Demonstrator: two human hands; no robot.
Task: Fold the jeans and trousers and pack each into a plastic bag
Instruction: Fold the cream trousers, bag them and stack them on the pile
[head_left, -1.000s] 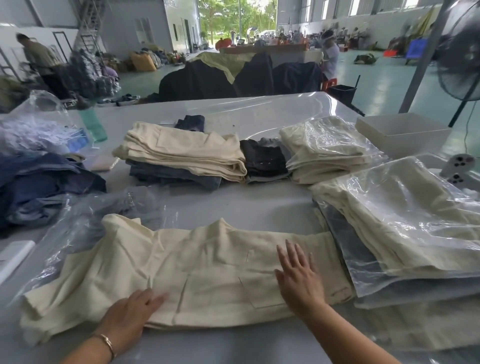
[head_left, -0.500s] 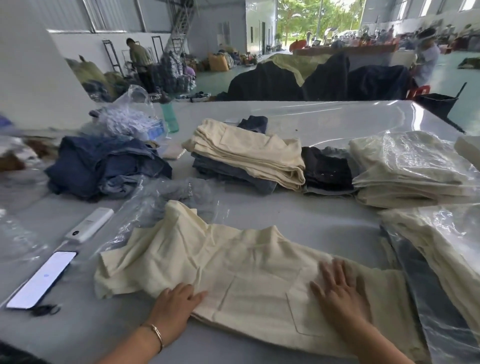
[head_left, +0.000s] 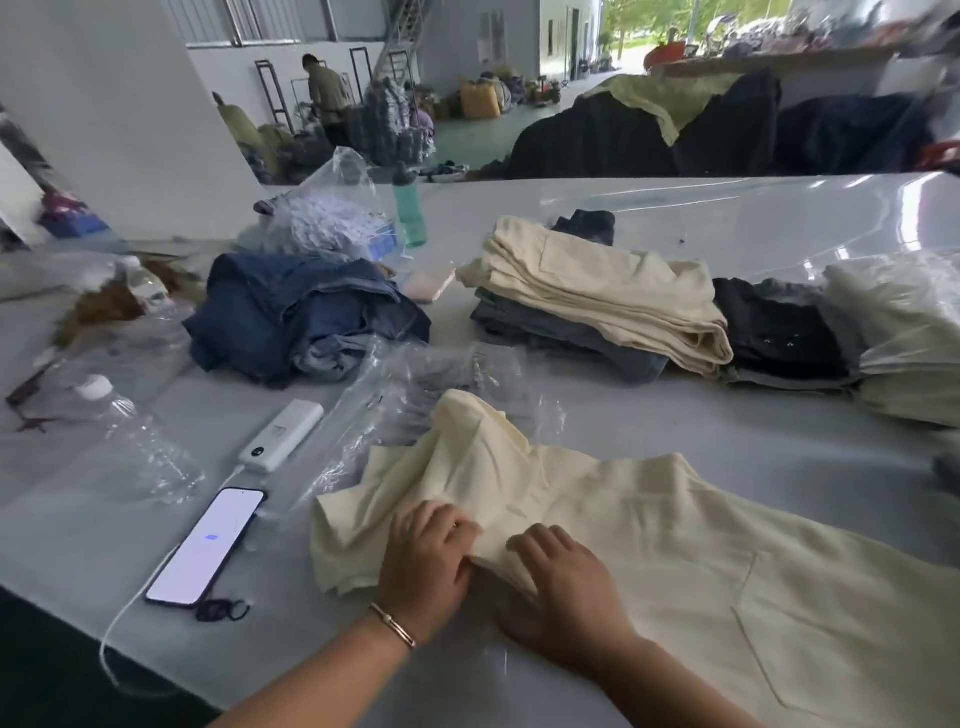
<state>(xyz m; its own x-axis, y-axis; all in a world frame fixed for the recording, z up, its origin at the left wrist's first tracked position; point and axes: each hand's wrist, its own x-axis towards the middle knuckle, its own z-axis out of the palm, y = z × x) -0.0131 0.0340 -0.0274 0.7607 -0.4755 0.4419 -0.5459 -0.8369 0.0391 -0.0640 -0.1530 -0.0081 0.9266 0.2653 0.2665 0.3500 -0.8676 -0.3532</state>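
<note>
Right now my left hand (head_left: 426, 564) pinches the cream trousers (head_left: 649, 540) at their leg end; my right hand (head_left: 558, 587) presses flat just beside it. Their length runs rightward along the table (head_left: 675, 415), with crumpled plastic bags (head_left: 431, 379) beyond.

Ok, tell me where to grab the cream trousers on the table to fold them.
Grip the bunched leg end of the cream trousers, coming from the left. It is rumpled and raised there, where the left hand and right hand sit, while the pocket end lies flat.
</note>
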